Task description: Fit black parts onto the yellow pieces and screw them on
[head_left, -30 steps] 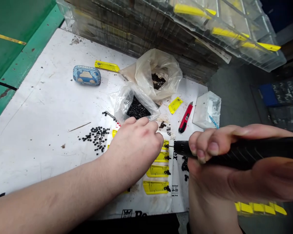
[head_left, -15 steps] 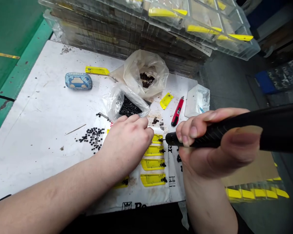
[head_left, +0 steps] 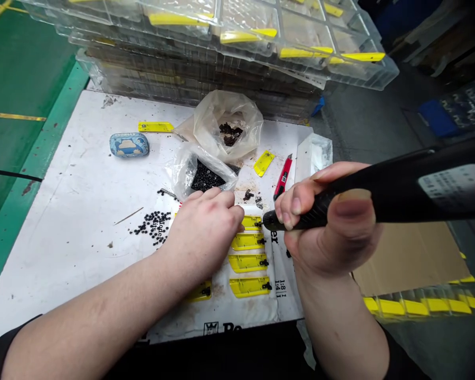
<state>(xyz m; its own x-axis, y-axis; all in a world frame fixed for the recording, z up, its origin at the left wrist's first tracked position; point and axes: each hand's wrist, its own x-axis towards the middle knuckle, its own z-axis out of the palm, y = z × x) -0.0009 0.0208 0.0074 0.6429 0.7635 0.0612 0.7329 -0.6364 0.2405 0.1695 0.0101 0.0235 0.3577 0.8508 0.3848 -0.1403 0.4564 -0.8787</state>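
My right hand is wrapped round a black electric screwdriver lying nearly level. Its nose meets the right end of the topmost yellow plastic part, where a small black piece sits. My left hand is closed at that same part's left end; most of its fingertips are hidden beneath it. Below, more yellow parts lie in a column on a printed white sheet, each with a black piece at its right end. Another yellow part shows partly under my left wrist.
Beyond my left hand stand a bag of small black pieces and a larger bag. A red utility knife and white box lie right. Loose black pieces and a blue case lie left. Clear trays are stacked behind.
The view has shifted, so the trays show more fully. The screwdriver's nose has come closer to the topmost yellow part, and the thin bit seen earlier is no longer visible. My left hand stays in place.
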